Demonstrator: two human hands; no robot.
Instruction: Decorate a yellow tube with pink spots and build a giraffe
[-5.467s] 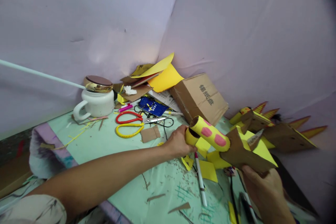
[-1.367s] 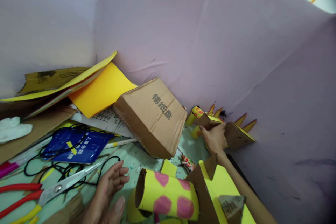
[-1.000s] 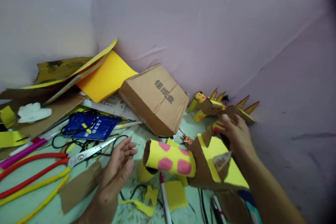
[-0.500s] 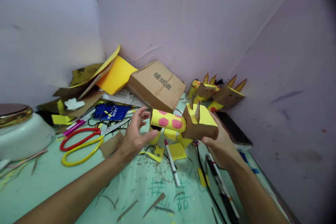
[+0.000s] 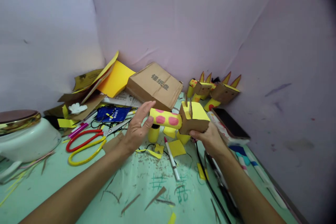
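The paper animal, a yellow tube with pink spots joined to a cardboard head, is held just above the green mat. The right hand grips the head from below. The left hand lies open-fingered against the tube's end. This looks like fitting or checking the body; next it needs steadying over the small yellow roll beneath.

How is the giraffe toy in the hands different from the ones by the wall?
The held giraffe is up off the table, gripped by the right hand with the left hand at its tube end; the finished animals sit untouched against the wall. The held one looks bigger, being closer. The wall ones show pointed spikes. All share brown cardboard and yellow with pink spots.
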